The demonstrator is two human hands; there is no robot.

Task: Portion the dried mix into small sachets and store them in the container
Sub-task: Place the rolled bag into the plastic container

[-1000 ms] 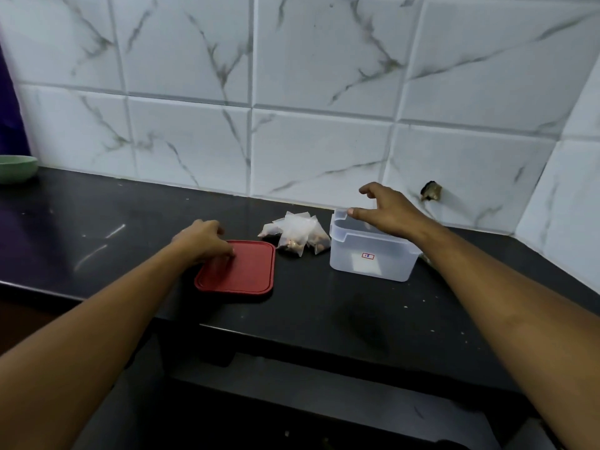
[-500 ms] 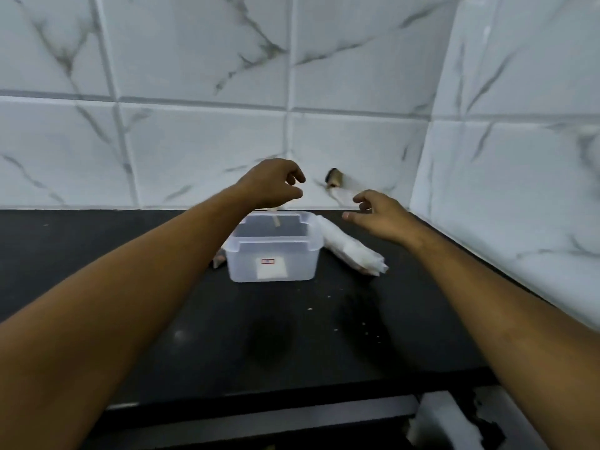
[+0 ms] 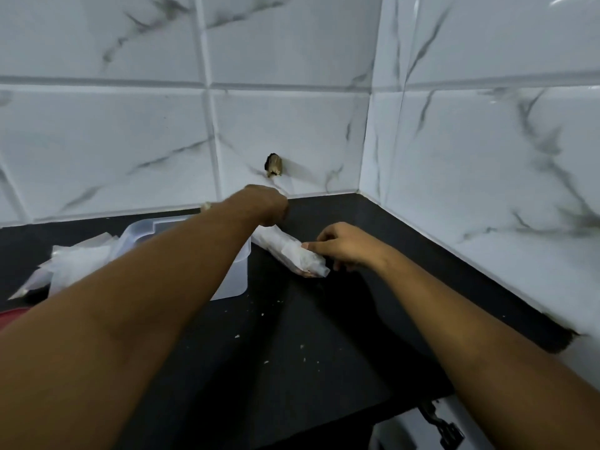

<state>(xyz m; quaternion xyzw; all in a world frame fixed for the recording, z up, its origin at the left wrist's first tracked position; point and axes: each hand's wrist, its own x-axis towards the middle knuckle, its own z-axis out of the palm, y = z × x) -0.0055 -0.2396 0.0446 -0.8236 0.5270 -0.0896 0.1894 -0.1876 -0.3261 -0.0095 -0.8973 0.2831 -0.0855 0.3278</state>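
Both hands have dropped to the rolled bag (image 3: 289, 251) at 3 o'clock of the container (image 3: 232, 277) — the left hand (image 3: 266, 206) crossing over from above it. Sachets (image 3: 74, 264) lie piled on the counter (image 3: 292, 336) at the container's 9 o'clock, so storing looks largely undone. Right hand (image 3: 344, 245) pinches the roll's near end, thumb on top; the left hand's fingers are hidden — cannot tell its grip.

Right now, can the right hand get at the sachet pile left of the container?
Probably not directly. The right hand holds the rolled bag, and the left forearm crosses over the container, between it and the sachet pile. It would have to reach over that arm.
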